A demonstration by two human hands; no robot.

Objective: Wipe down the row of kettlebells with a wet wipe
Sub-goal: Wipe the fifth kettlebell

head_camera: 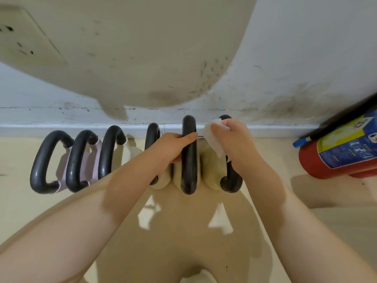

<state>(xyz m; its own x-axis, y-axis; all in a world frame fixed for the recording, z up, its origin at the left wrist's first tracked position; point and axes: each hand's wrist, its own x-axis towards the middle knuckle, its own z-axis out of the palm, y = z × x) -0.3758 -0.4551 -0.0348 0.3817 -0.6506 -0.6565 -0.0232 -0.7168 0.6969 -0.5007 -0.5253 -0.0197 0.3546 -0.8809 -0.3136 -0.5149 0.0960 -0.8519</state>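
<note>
Now | kettlebells point(188, 156): six, black glossy handles, pink and cream bodies, rowed along baseboard point(81, 129) | left hand point(173, 146) grips fifth handle | right hand point(230, 139) pinches white wet wipe point(212, 137) against sixth.

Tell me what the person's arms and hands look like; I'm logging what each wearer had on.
Both forearms are bare right down to the frame's lower edge, with no sleeve or cuff showing. The left hand and right hand wear no gloves, and no watch, bracelet or ring is visible. The fingernails cannot be made out.
</note>
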